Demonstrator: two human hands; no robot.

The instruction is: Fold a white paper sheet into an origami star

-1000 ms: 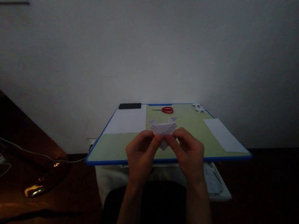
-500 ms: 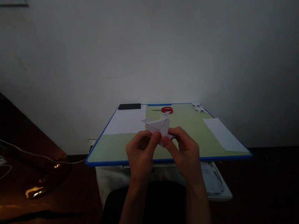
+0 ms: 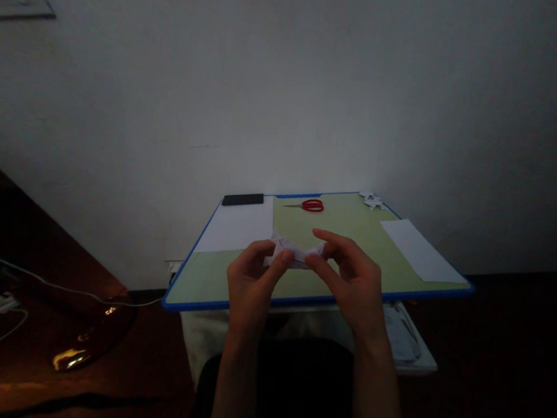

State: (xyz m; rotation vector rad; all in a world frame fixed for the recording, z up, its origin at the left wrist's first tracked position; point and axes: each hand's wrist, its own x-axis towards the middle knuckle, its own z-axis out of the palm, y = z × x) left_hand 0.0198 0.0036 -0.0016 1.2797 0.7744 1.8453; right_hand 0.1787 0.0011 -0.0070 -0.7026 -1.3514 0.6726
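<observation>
A small piece of folded white paper [image 3: 296, 254] with pointed corners is held up between my two hands, above the near part of the table. My left hand [image 3: 251, 280] pinches its left end between thumb and fingers. On the other side my right hand [image 3: 353, 281] grips the right end with the thumb in front, its index finger raised above the paper. The fingers hide part of the folds.
The pale green tabletop [image 3: 214, 285] has a blue rim. On it lie red-handled scissors [image 3: 312, 205], a black flat object [image 3: 242, 199], a white sheet [image 3: 236, 228] at left, another sheet [image 3: 419, 248] at right and small paper pieces [image 3: 371, 201] in the far corner.
The folded paper has been turned and now looks lower and flatter. My hands have moved slightly apart, and my right index finger has lifted.
</observation>
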